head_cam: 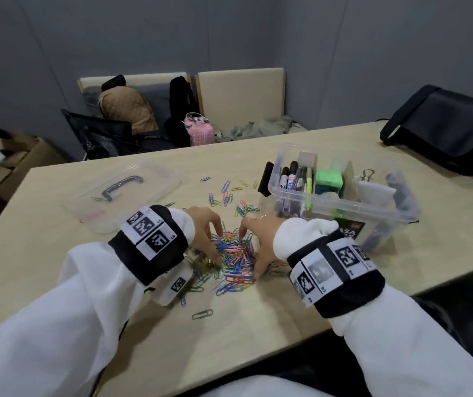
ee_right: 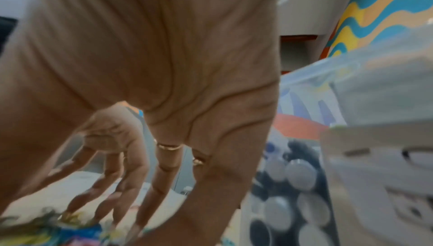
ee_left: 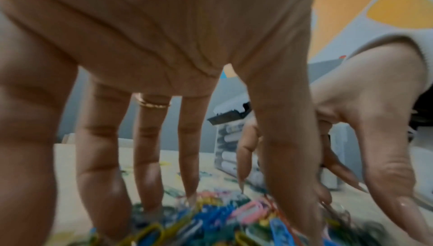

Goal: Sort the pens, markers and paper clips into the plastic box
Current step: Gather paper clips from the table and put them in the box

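On a pale table (head_cam: 258, 333) against a grey wall, the clear box (head_cam: 401, 216) holds upright markers (head_cam: 292, 179), while both spread hands, left (head_cam: 203, 224) and right (head_cam: 261, 233), claw the paper clips (head_cam: 235, 253) beside it.

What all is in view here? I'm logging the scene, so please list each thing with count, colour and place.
paper clips: many, mixed colours, heaped on the table between the hands, more scattered beyond
plastic box: one, clear, on the table at right, lid off
pens and markers: several, dark and white, standing in the box's left compartment
green block: one, in the box's middle
lid: one, clear with dark handle, flat on the table at left
table: one, light wood
black bag: one, far right of the table
chairs: two, beige, behind the table, bags on them
left hand: fingers spread down into the heap
right hand: fingers spread down into the heap
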Tool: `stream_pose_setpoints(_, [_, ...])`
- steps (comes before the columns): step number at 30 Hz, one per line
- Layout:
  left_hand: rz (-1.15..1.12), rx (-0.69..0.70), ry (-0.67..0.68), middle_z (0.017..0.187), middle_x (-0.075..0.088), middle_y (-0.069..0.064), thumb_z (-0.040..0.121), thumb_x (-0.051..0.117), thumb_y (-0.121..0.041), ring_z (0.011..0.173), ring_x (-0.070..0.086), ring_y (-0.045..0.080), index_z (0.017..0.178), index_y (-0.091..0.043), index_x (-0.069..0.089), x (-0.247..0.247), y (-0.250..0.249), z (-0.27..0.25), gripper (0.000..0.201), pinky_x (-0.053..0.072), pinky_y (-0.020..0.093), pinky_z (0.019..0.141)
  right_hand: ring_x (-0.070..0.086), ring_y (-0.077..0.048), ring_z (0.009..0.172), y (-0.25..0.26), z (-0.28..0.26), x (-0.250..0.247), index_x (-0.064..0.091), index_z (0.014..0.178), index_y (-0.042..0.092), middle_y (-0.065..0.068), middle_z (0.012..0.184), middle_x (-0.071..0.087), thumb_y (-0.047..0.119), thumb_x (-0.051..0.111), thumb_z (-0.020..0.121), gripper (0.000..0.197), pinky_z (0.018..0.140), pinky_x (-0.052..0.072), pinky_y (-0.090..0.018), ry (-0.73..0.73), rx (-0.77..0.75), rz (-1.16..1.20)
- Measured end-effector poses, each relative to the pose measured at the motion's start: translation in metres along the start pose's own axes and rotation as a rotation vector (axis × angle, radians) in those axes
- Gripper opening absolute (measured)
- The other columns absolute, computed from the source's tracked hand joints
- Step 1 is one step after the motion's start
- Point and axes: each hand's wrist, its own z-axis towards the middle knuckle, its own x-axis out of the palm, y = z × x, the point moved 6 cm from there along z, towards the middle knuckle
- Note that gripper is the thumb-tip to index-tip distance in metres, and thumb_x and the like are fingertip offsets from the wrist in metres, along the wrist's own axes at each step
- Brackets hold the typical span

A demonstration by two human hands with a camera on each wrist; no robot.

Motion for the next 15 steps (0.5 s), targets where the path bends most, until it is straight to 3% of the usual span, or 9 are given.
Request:
stream_pose_setpoints(3, [0.067, 0.013, -0.004, 0.112, 0.064, 0.004, 0.072, 0.08, -0.027, 0.085, 0.055, 0.016, 0.115, -0.015, 0.059, 0.004, -0.007, 0.004, 0.05, 0.047, 0.021, 0.058, 0.057, -0.03, 0.108, 0.004, 0.005, 0.007, 0.044, 0.127, 0.021, -0.007, 0.122, 0.057, 0.034, 0.082, 0.07, 0.07, 0.086, 0.049, -0.036, -0.007, -0.021, -0.044])
stream_pose_setpoints(6, [0.051, 0.021, -0.037, 0.11, 0.065, 0.007, 0.079, 0.073, -0.012, 0.081, 0.054, 0.017, 0.113, -0.009, 0.064, 0.004, -0.012, 0.009, 0.035, 0.048, 0.022, 0.057, 0.06, -0.028, 0.107, 0.006, 0.005, 0.005, 0.055, 0.122, 0.013, -0.008, 0.119, 0.061, 0.03, 0.076, 0.079, 0.051, 0.074, 0.045, -0.029, -0.039, -0.025, -0.114])
stream_pose_setpoints(8, [0.031, 0.033, -0.061, 0.097, 0.063, 0.005, 0.08, 0.071, -0.012, 0.079, 0.055, 0.017, 0.107, -0.008, 0.067, 0.002, -0.012, 0.01, 0.028, 0.048, 0.023, 0.057, 0.063, -0.026, 0.101, 0.004, 0.007, 0.004, 0.063, 0.113, 0.013, -0.007, 0.115, 0.064, 0.028, 0.075, 0.08, 0.038, 0.069, 0.046, -0.028, -0.058, -0.014, -0.12])
stream_pose_setpoints(11, [0.026, 0.07, -0.128, 0.083, 0.062, 0.0, 0.078, 0.073, -0.016, 0.078, 0.058, 0.015, 0.092, -0.009, 0.071, -0.002, -0.01, 0.012, 0.016, 0.051, 0.028, 0.072, 0.062, -0.025, 0.095, -0.001, 0.01, 0.0, 0.066, 0.097, 0.02, -0.002, 0.112, 0.064, 0.021, 0.073, 0.082, 0.016, 0.07, 0.048, -0.031, -0.12, 0.011, -0.089])
stream_pose_setpoints(13, [-0.023, 0.08, -0.163, 0.079, 0.063, -0.001, 0.078, 0.074, -0.016, 0.069, 0.058, 0.012, 0.089, -0.01, 0.071, -0.005, -0.009, 0.012, 0.013, 0.052, 0.03, 0.078, 0.06, -0.024, 0.091, -0.003, 0.011, -0.002, 0.065, 0.089, 0.027, 0.0, 0.11, 0.063, 0.017, 0.071, 0.082, 0.013, 0.067, 0.045, -0.03, -0.173, 0.028, -0.052])
stream_pose_setpoints(15, [-0.058, 0.095, -0.203, 0.078, 0.063, -0.002, 0.078, 0.074, -0.015, 0.063, 0.055, 0.008, 0.091, -0.011, 0.072, -0.008, -0.01, 0.012, 0.014, 0.05, 0.027, 0.075, 0.061, -0.025, 0.092, -0.004, 0.011, -0.005, 0.068, 0.088, 0.029, 0.001, 0.109, 0.064, 0.016, 0.069, 0.083, 0.014, 0.067, 0.045, -0.03, -0.213, 0.037, -0.016])
